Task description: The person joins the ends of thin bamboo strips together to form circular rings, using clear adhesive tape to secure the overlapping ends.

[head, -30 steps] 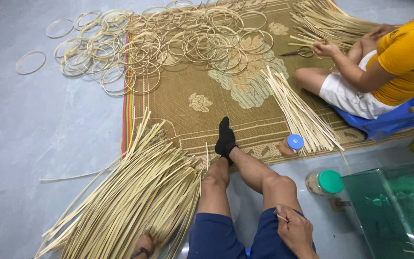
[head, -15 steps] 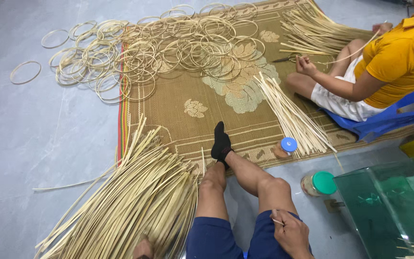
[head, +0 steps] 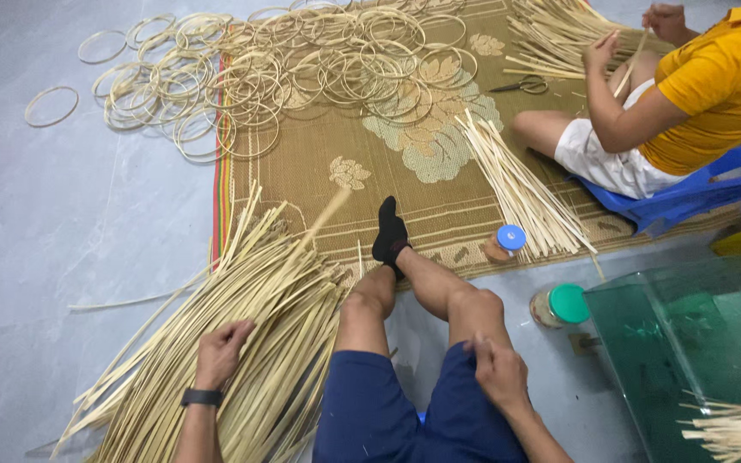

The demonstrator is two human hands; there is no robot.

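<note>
A woven mat (head: pixel 328 171) w/ flower motifs is spread over the grey floor (head: pixel 36 249), striped along its left edge. A big fanned heap of pale cane strips (head: pixel 242 343) is laid at bottom left, partly on the mat edge; the left hand (head: pixel 220 351), a black band at the wrist, is set on top of it, fingers curled and closed round a few strips, one long strip (head: pixel 319 219) being lifted up at a slant toward the mat. The right hand (head: pixel 495 369) is rested on the right thigh, fingers loosely bent, nothing held. A glass tank (head: pixel 688 343), greenish, is seen at right; contents can't be told, though strip ends are seen at its lower right corner. Cane rings (head: pixel 302 69), too many to count (dozens), are scattered over the mat top and floor, 1 ring (head: pixel 51 105) lying apart at far left. 2 more strip bundles are seen: 1 (head: pixel 525 193) mid-mat, 1 (head: pixel 551 39) at top by a co-worker in a yellow shirt (head: pixel 713 86) seated on a blue chair (head: pixel 688 193), both hands raised w/ a strip pinched. 2 small jars are stood nr the mat edge: 1 green-lidded (head: pixel 559 304), 1 blue-lidded (head: pixel 505 243); contents unclear. 1 pair of scissors (head: pixel 521 84) is laid on the mat
</note>
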